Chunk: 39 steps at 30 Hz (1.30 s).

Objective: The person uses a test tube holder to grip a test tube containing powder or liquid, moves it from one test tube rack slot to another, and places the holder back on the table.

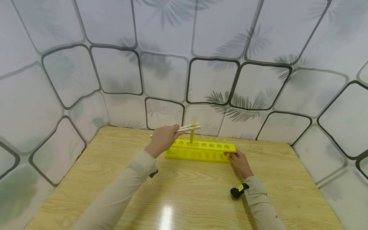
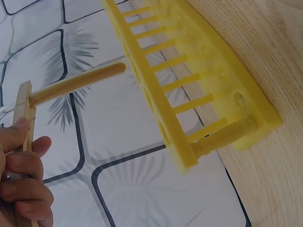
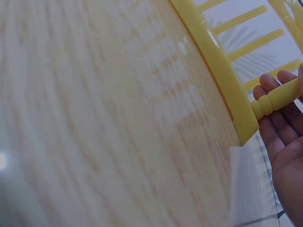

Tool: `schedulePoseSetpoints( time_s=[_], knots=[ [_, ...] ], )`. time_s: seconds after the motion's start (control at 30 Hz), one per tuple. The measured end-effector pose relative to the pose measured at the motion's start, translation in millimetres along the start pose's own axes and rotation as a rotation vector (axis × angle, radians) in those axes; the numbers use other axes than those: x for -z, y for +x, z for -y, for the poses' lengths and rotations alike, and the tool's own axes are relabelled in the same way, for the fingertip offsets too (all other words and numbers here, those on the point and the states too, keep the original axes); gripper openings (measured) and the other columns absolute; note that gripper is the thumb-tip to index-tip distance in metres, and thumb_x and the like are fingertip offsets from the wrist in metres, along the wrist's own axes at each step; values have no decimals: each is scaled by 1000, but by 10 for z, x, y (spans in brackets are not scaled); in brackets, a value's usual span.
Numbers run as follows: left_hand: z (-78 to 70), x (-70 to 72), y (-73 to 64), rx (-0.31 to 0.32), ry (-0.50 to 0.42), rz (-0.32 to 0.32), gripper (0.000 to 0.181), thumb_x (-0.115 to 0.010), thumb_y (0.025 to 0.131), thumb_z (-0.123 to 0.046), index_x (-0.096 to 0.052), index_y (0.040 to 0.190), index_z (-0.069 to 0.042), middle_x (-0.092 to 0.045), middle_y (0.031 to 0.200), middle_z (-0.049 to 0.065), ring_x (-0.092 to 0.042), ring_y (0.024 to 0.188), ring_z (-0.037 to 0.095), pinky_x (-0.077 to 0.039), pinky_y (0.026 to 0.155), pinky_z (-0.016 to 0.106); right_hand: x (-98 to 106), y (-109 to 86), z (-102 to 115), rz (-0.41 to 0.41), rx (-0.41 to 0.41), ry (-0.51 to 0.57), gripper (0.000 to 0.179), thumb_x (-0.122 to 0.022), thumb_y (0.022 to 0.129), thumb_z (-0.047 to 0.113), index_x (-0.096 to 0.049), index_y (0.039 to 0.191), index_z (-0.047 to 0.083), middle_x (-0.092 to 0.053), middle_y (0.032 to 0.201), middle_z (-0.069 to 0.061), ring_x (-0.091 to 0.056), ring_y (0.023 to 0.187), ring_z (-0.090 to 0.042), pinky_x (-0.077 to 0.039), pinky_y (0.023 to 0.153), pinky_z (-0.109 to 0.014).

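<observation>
My left hand (image 1: pixel 164 138) grips a wooden test tube holder (image 2: pixel 24 111), its fingers curled round the handles. The holder's jaws clamp a glass test tube (image 1: pixel 192 132) with yellowish-brown liquid in its lower part. In the left wrist view the tube's rounded bottom end is just short of the top plate of a yellow test tube rack (image 2: pixel 215 66), outside its holes. At the rack's right end, my right hand (image 1: pixel 240 162) holds the end post (image 3: pixel 279 97), fingers around it. Part of that hand is cut off in the right wrist view.
The rack stands on a light wooden table (image 1: pixel 195 188), towards its back edge. Behind and at both sides hangs a pale patterned curtain (image 1: pixel 164 76). A row of upright yellow pegs (image 2: pixel 182 82) runs along the rack. A black wrist camera (image 1: pixel 236 192) sits at the right wrist.
</observation>
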<state>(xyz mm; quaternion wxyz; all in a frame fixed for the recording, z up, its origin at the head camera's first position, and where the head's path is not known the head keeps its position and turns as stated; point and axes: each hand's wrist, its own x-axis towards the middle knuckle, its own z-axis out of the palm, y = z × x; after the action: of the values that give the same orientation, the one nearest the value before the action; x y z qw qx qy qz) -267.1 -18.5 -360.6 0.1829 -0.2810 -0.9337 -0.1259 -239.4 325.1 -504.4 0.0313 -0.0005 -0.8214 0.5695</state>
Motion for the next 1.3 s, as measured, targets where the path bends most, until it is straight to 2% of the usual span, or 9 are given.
schedulePoseSetpoints(
  time_s=[0.3, 0.7, 1.03, 1.3],
  knots=[
    [43, 34, -43, 14, -26, 0, 28, -55, 94, -36, -54, 81, -12, -34, 49, -4, -26, 41, 8, -17, 39, 20, -3, -27, 69, 2, -22, 2, 36, -39, 102, 25, -54, 120, -2, -57, 121, -22, -51, 119, -28, -41, 103, -41],
    [135, 61, -87, 23, -22, -1, 26, -56, 94, -31, -51, 79, -10, -30, 49, -5, -24, 41, 8, -16, 39, 19, -13, -30, 50, -1, -25, -1, 38, -40, 101, 28, -53, 121, -2, -56, 122, -23, -50, 121, -32, -40, 104, -43],
    [191, 87, -124, 30, -30, -32, 28, -55, 94, -33, -53, 80, -10, -33, 50, -3, -25, 42, 9, -17, 40, 20, -13, -20, 38, -2, -25, -1, 38, -40, 101, 27, -53, 121, -2, -56, 122, -23, -50, 121, -31, -41, 103, -40],
    [250, 66, -143, 51, -46, -22, 27, -53, 95, -33, -55, 83, -10, -36, 50, -2, -25, 42, 9, -18, 40, 21, -16, -34, 67, 0, -34, 6, 37, -39, 102, 26, -52, 121, -3, -55, 123, -23, -49, 123, -33, -40, 104, -41]
  ],
)
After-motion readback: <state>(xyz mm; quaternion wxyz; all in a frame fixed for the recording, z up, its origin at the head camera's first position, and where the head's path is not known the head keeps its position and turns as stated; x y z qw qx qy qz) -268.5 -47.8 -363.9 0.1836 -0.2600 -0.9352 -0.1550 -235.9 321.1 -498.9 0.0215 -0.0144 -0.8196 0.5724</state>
